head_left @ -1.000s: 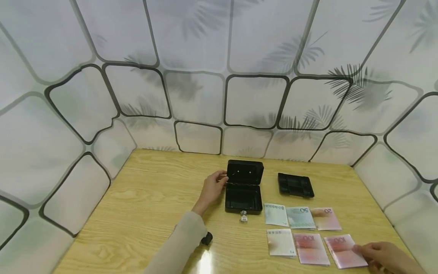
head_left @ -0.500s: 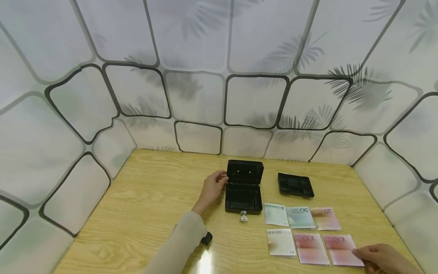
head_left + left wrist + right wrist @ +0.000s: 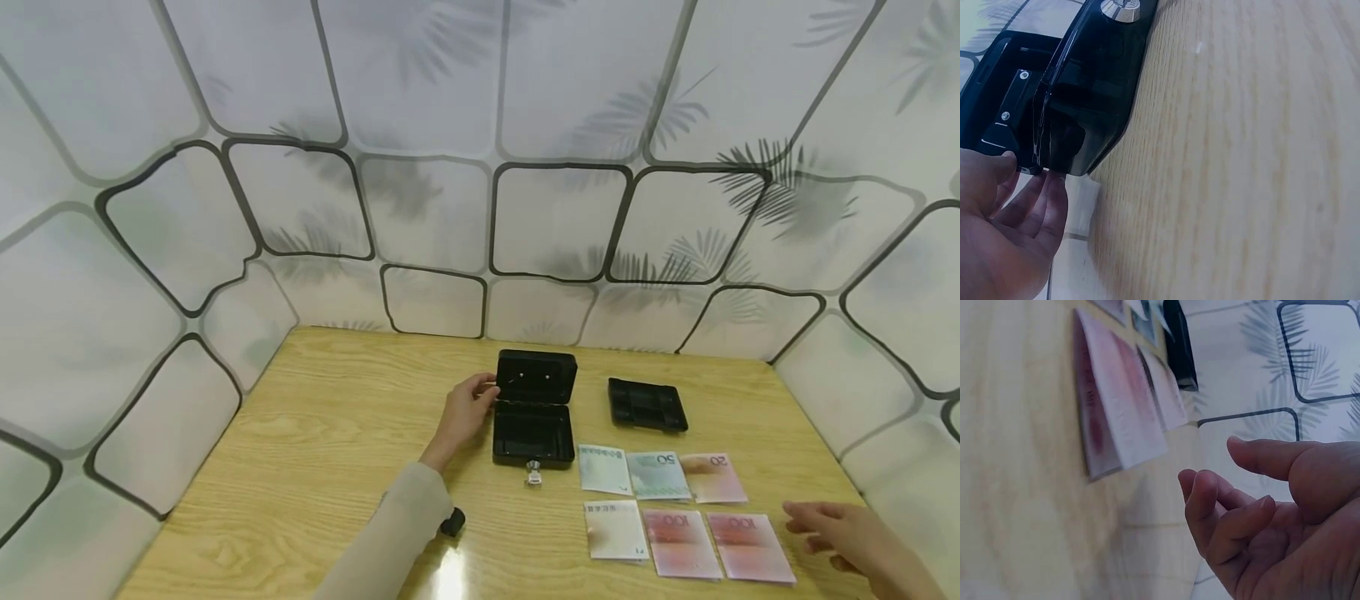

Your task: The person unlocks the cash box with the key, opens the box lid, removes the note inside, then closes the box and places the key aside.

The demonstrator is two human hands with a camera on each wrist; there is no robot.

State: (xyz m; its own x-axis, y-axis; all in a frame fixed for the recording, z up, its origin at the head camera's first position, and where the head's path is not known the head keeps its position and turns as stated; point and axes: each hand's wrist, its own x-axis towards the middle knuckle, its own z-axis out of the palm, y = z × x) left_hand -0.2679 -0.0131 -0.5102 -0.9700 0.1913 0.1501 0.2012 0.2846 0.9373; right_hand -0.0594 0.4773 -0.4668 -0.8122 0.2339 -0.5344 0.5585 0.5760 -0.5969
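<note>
A black cash box (image 3: 533, 435) stands with its lid (image 3: 537, 377) raised, a key in its front lock. At the lid's left edge is my left hand (image 3: 468, 410); in the left wrist view the thumb (image 3: 1005, 161) lies on the lid's inner side and the fingers reach behind. Folded banknotes lie in two rows right of the box. The nearest to my right hand (image 3: 843, 533) is a pink 100 note (image 3: 750, 546), standing slightly apart at its fold. That hand hovers to its right, fingers loosely bent and holding nothing.
A black compartment tray (image 3: 647, 406) lies behind the notes. Another 100 note (image 3: 682, 543), a pale note (image 3: 616, 531), a green 50 (image 3: 658, 476) and a 20 (image 3: 712, 478) are beside it. A patterned curtain (image 3: 558, 221) bounds the wooden table (image 3: 360, 417).
My right hand straightened the rightmost 100 note beside its neighbour, then let go and moved away to the right. My left hand and the cash box have not moved.
</note>
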